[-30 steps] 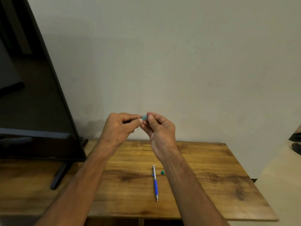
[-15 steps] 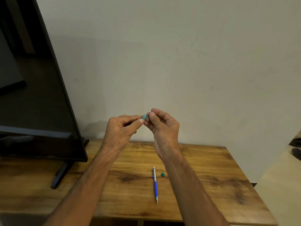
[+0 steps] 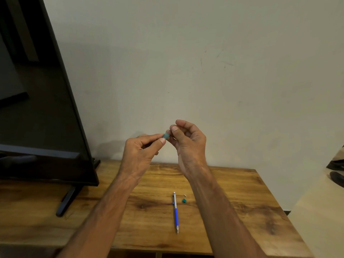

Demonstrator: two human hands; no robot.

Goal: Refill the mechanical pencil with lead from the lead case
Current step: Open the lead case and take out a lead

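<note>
A blue and silver mechanical pencil [image 3: 176, 213] lies on the wooden table [image 3: 232, 211], tip toward me. Beside its top end rest a small teal cap [image 3: 184, 200] and a tiny pale piece [image 3: 185, 195]. Both hands are raised above the table in front of the wall. My left hand [image 3: 139, 155] pinches a small teal lead case [image 3: 165, 135] between thumb and forefinger. My right hand [image 3: 188, 142] has thumb and forefinger pinched together right at the case's end; any lead between them is too thin to see.
A large black TV screen [image 3: 37, 108] stands at the left on a dark foot [image 3: 67, 201] resting on the table. The table's right edge drops to a pale floor, where dark objects [image 3: 337, 170] lie at the far right.
Both hands have stayed together at the lead case and sit slightly higher against the wall; my right fingers have shifted a little at the case's end. The pencil and cap lie unmoved.
</note>
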